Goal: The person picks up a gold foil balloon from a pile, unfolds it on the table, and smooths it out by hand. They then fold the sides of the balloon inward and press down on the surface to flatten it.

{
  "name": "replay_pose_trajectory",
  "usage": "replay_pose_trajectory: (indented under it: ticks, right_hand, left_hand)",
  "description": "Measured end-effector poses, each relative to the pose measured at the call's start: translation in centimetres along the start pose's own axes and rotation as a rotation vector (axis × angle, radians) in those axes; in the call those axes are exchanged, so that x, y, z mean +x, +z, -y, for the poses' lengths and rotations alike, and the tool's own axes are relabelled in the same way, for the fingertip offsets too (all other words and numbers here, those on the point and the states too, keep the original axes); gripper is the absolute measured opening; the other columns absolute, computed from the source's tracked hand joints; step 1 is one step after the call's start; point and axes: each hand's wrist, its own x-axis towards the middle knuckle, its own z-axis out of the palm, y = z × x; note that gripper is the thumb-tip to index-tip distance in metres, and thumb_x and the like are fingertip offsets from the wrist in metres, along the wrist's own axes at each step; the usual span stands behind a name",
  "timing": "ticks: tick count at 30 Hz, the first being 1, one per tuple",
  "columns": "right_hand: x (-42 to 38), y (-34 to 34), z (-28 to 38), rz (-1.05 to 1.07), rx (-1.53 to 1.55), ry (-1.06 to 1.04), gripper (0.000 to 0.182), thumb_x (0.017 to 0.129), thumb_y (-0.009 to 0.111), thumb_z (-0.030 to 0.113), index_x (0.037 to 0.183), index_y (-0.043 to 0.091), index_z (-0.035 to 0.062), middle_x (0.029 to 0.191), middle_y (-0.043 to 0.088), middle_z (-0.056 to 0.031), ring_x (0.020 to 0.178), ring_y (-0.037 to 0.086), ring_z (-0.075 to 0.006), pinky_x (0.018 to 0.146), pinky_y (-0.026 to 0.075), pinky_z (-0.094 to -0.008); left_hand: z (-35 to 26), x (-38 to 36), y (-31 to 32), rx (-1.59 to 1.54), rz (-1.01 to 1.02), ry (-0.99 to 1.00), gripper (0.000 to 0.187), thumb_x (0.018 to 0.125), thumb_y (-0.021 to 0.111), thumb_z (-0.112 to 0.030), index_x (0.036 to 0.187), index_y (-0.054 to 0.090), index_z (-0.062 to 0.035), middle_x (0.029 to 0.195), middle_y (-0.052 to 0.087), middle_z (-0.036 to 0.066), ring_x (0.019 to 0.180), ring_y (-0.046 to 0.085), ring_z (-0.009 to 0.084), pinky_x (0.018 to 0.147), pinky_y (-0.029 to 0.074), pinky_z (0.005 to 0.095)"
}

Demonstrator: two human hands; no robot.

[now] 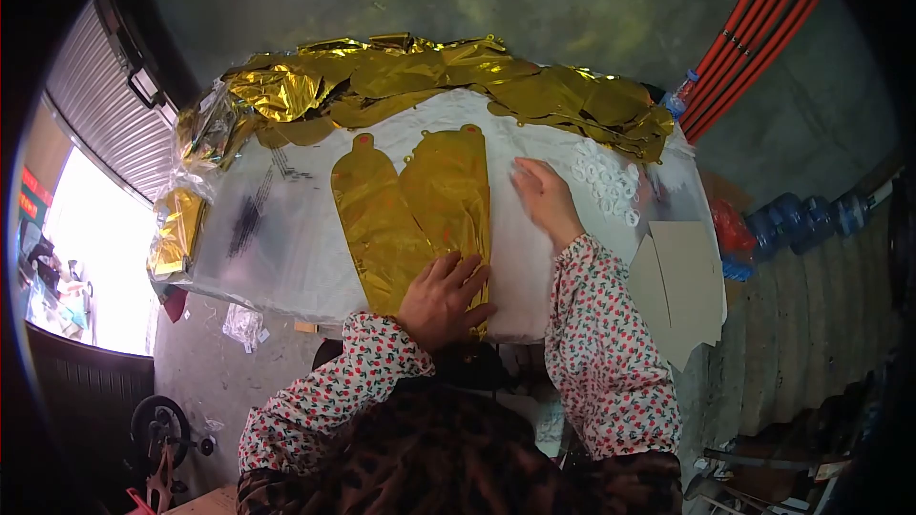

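Lightly steady the gold foil balloon (pixel 434 210) under the left hand (pixel 439 305), fingers spread, gripping nothing; right hand (pixel 548 200) loosely open, empty.

Legible text, labels, brands, numbers: none. Red signage (pixel 36 191) at far left, beside bright doorway (pixel 110 253): too small and blurred to read.

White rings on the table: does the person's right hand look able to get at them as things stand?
Probably yes: the right hand is close beside the white rings, seems to hold nothing, and only the white table covering shows between them.
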Motion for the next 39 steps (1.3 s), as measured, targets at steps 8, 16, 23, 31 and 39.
replay_pose_trajectory:
  ticks: [8, 16, 23, 31, 39]
  right_hand:
    - [2.5, 2.1, 1.8, 0.072, -0.326, 0.039, 0.029, 0.087, 0.062, 0.029, 0.088, 0.068, 0.0005, 0.082, 0.066, -0.0103, 0.076, 0.063, -0.0210, 0.068, 0.048, -0.0309]
    - [5.8, 3.1, 1.6, 0.210, -0.379, 0.355, 0.040, 0.075, 0.070, 0.042, 0.067, 0.066, 0.0036, 0.062, 0.063, -0.0109, 0.060, 0.062, -0.0261, 0.058, 0.047, -0.0367]
    - [5.4, 3.5, 0.7, 0.169, -0.373, 0.280, 0.032, 0.072, 0.071, 0.037, 0.068, 0.065, 0.0055, 0.072, 0.067, -0.0142, 0.072, 0.064, -0.0311, 0.068, 0.049, -0.0403]
    - [5.0, 3.9, 0.1, 0.144, -0.401, 0.231, 0.031, 0.075, 0.071, 0.035, 0.073, 0.064, 0.0055, 0.068, 0.065, -0.0111, 0.070, 0.063, -0.0310, 0.074, 0.047, -0.0415]
    - [0.1, 0.9, 2.0, 0.158, -0.346, 0.025, 0.063, 0.066, 0.081, 0.037, 0.111, 0.055, 0.0016, 0.108, 0.059, -0.0158, 0.101, 0.056, -0.0295, 0.084, 0.045, -0.0387]
  left_hand:
    - [-0.1, 0.0, 0.0, 0.010, 0.002, -0.016, 0.048, 0.076, 0.069, -0.032, 0.115, 0.059, -0.0043, 0.122, 0.055, 0.012, 0.111, 0.051, 0.0313, 0.091, 0.045, 0.0412]
    - [-0.3, -0.1, -0.2, -0.003, 0.026, -0.038, 0.049, 0.077, 0.069, -0.032, 0.117, 0.058, -0.0056, 0.123, 0.054, 0.012, 0.112, 0.050, 0.0313, 0.092, 0.044, 0.0417]
    - [-0.5, 0.0, -0.4, -0.009, 0.047, -0.062, 0.049, 0.077, 0.068, -0.033, 0.118, 0.058, -0.0074, 0.124, 0.052, 0.014, 0.114, 0.049, 0.0318, 0.092, 0.044, 0.0423]
    - [-0.6, -0.2, -0.2, 0.039, 0.047, -0.055, 0.049, 0.078, 0.068, -0.034, 0.119, 0.057, -0.0091, 0.126, 0.052, 0.015, 0.114, 0.049, 0.0329, 0.091, 0.044, 0.0431]
    - [-0.2, -0.2, 0.0, 0.051, 0.036, -0.029, 0.051, 0.078, 0.067, -0.038, 0.119, 0.057, -0.0094, 0.124, 0.052, 0.015, 0.114, 0.049, 0.0308, 0.090, 0.043, 0.0415]
